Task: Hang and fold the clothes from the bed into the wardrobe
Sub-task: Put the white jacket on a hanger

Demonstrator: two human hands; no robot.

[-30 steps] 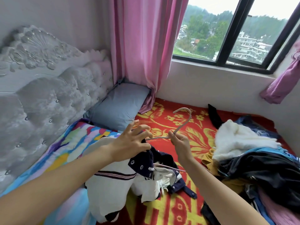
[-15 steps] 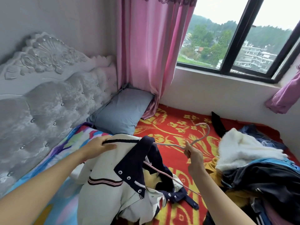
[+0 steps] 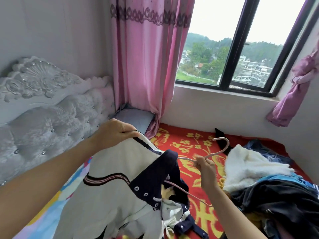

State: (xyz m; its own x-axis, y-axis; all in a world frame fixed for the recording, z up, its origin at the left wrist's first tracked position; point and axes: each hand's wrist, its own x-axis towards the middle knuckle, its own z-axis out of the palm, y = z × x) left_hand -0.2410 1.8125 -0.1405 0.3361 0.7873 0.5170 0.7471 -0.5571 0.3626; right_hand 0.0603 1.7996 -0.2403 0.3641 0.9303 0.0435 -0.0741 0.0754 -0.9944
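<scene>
A white jacket with a navy snap-button placket and a striped band hangs in front of me over the bed. My left hand pinches its shoulder edge and holds it up. A thin pink hanger runs into the jacket's neck, its hook pointing up and away. My right hand grips the hanger just below the hook. The hanger's lower wire shows under the navy collar.
A heap of clothes, white fleece on top and dark garments below, lies on the red floral bedspread at right. A grey tufted headboard stands at left, a blue pillow by the pink curtain. The window is ahead.
My left hand moved from the jacket's collar to its shoulder and lifted it higher. The jacket rose off the bed. My right hand kept hold of the hanger, and my view tilted up.
</scene>
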